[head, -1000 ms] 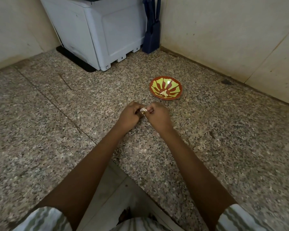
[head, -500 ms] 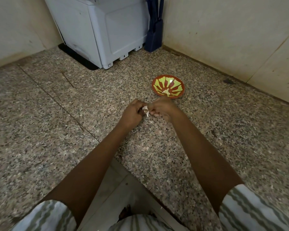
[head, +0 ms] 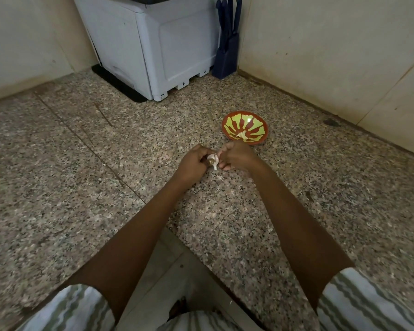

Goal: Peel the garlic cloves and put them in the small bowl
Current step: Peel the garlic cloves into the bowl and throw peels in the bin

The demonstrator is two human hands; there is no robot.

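Just nearside of the small bowl (head: 253, 125), the left hand (head: 191, 163) grips the garlic clove (head: 212, 161); the right hand (head: 237, 156) pinches its loose skin; judged best: peel steadily, clove held firm.

Person's clothing: the left sleeve (head: 77, 306) and right sleeve (head: 368, 304) are short and loose, of pale fabric with wavy grey-green stripes, ending above the elbows. The same striped fabric forms the shirt front (head: 196, 321) between them. The forearms are bare from sleeve hem to left hand (head: 193, 163) and right hand (head: 237, 156).
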